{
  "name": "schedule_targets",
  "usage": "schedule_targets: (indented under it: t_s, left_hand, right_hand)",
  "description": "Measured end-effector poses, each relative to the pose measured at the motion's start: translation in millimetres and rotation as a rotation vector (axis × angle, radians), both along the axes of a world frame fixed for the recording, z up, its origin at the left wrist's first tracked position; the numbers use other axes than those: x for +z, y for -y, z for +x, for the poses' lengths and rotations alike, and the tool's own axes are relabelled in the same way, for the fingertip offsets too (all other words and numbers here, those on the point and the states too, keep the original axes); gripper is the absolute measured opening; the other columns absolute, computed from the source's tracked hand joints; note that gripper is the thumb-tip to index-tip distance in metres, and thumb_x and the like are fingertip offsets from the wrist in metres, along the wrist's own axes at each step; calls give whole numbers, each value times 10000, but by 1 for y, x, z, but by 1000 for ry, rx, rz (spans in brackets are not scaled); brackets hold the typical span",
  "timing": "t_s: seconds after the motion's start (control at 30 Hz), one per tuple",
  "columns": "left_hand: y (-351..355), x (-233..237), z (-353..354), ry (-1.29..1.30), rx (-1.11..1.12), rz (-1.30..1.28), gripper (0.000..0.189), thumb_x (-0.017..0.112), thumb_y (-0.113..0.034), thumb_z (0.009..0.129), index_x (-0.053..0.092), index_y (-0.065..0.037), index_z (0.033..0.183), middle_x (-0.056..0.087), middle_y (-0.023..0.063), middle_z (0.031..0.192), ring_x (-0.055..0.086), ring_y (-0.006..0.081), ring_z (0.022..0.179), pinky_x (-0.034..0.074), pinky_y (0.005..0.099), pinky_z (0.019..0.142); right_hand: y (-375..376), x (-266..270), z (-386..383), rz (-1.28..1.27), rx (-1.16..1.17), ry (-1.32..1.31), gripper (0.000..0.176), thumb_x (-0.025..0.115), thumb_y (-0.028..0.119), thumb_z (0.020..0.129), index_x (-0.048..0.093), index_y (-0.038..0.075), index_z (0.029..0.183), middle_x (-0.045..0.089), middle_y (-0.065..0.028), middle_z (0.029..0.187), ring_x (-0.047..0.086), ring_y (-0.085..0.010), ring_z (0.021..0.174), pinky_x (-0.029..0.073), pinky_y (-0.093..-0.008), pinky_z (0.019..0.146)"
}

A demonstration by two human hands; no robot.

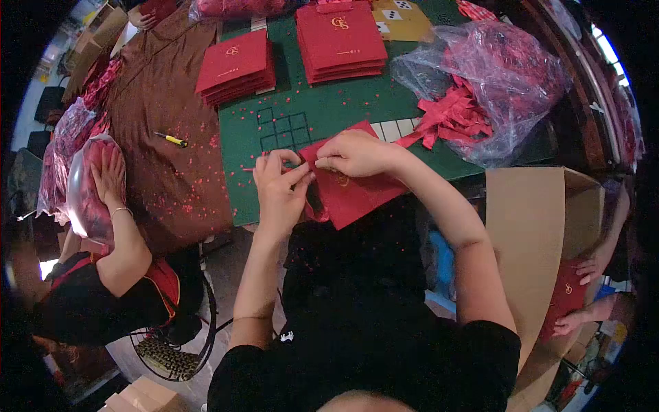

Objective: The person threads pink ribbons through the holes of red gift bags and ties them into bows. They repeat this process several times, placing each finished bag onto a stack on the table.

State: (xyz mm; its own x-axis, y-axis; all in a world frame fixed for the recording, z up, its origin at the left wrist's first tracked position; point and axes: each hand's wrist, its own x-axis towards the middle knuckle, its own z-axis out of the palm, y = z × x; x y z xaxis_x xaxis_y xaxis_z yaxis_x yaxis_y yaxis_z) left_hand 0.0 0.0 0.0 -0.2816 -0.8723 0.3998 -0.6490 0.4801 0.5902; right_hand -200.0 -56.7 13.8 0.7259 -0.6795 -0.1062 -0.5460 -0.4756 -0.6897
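Note:
A flat red paper bag (371, 196) with gold lettering lies tilted at the table's front edge, partly covered by my hands. My left hand (278, 192) is closed in a pinch at the bag's left edge, a thin red ribbon (250, 169) showing beside its fingers. My right hand (357, 154) has its fingertips pinched together on the bag near that same edge. Exactly what lies between the right fingertips is hidden. A loop of red ribbon hangs below the left fingers.
Two stacks of red bags, a left stack (235, 63) and a right stack (341, 42), stand at the back. Red ribbons (453, 117) spill from a clear plastic bag (508, 69). A yellow pen (171, 139) lies left. A cardboard box (525, 254) stands right. Other people work on both sides.

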Motion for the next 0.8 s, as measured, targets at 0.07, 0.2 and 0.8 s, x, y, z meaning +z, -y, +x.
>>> schedule_targets:
  t_s: [0.07, 0.2, 0.8]
  left_hand:
    - [5, 1, 1, 100, -68, -181, 159, 716, -2, 707, 673, -34, 857, 541, 69, 946, 472, 240, 813, 384, 371, 741]
    - [11, -4, -2, 67, -148, -168, 162, 713, 8, 693, 657, -30, 840, 537, 74, 934, 474, 250, 803, 380, 368, 714]
    - [10, 10, 75, 522, 86, -340, 91, 687, -163, 760, 660, -123, 837, 564, 12, 973, 516, 239, 984, 367, 402, 797]
  right_hand:
    - [4, -3, 0, 42, 25, 19, 223, 518, 230, 905, 595, 45, 807, 618, -150, 737, 605, -346, 748, 445, -424, 661]
    - [5, -1, -8, 87, 56, 45, 281, 531, 295, 921, 604, 50, 806, 621, -165, 748, 599, -373, 754, 437, -459, 672]
    - [9, 2, -11, 239, 120, 80, 317, 610, 310, 912, 632, 19, 788, 665, -66, 692, 634, -138, 667, 474, -308, 620]
